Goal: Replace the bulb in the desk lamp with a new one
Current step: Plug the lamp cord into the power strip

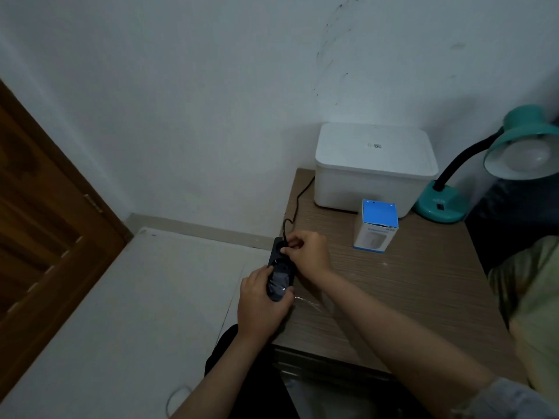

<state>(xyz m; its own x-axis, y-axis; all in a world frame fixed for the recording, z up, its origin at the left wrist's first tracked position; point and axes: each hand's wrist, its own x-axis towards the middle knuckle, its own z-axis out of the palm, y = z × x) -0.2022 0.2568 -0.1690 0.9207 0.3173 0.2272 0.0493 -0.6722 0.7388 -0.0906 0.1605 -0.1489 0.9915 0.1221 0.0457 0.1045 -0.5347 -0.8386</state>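
at the counter's (408, 282) nine o'clock edge, the left hand (261, 300) curls its grip round a black power strip (279, 269), while the right hand (307, 252) pinches the plug at the strip's far end. a black cord (298, 201) runs toward twelve o'clock. the teal desk lamp (490, 170), bulb (532, 154) fitted, stands at two o'clock; the boxed new bulb (376, 226) stands upright near centre, before a white bin (375, 167).

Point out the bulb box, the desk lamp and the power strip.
bulb box (377, 230): head view, on its white front face.
desk lamp (439, 204): head view, on its teal base.
power strip (279, 281): head view, on its dark top between the hands.
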